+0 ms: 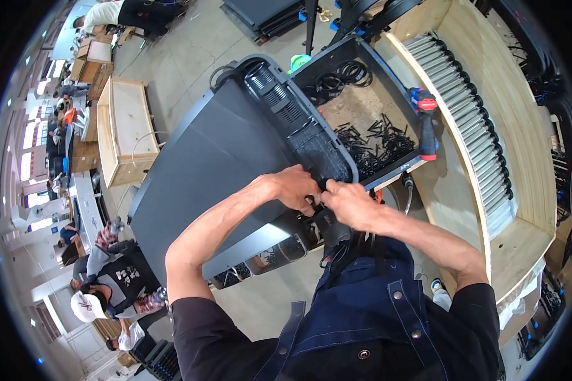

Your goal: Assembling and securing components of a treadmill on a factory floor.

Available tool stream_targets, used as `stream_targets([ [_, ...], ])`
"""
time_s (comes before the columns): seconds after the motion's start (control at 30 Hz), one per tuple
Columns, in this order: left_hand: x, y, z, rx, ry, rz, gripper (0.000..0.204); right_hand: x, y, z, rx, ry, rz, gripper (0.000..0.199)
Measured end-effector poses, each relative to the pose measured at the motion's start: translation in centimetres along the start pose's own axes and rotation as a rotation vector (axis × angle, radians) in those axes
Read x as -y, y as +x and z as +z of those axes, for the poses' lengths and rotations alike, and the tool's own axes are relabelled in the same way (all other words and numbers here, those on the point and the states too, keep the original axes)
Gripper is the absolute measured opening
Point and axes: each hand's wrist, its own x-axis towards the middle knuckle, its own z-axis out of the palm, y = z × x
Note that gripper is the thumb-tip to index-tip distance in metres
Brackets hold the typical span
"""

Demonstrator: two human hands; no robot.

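A long dark grey machine body [203, 146] lies slantwise before me, with a black plastic end section [311, 141] along its right side. At the near corner of that section my left hand [292, 188] is bent over with its fingers curled down. Close beside it, my right hand [351, 204] has its fingers pinched together at the same spot. Whatever both hands grip there is small, dark and mostly hidden by the fingers. Just below them a black block-shaped part [332, 227] hangs by my apron, with thin black cables near it.
Right of the machine sits a black-rimmed tray [343, 114] with coiled cables [353, 73] and loose black bolts [381, 143]. A red and black cordless driver [427, 127] lies on its edge. Beyond stands a wooden crate of metal rollers [467, 114]. Other people [111, 295] are at left.
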Motion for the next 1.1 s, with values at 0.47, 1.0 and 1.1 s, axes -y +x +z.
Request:
stream_targets([
  [0.47, -1.5, -0.2, 0.5, 0.091, -0.049, -0.163, 0.025, -18.2, -6.6, -6.3, -0.803, -0.270, 1.002, 0.064],
  [1.0, -0.7, 0.3, -0.2, 0.166, -0.096, -0.217, 0.021, -8.5, -15.7, -7.6, -0.346, 1.211, 0.723, 0.051],
  [1.1, -1.2, 0.7, -0.2, 0.191, -0.089, -0.229, 0.021, -9.3, -16.9, -5.2, -0.178, 1.164, 0.814, 0.054],
])
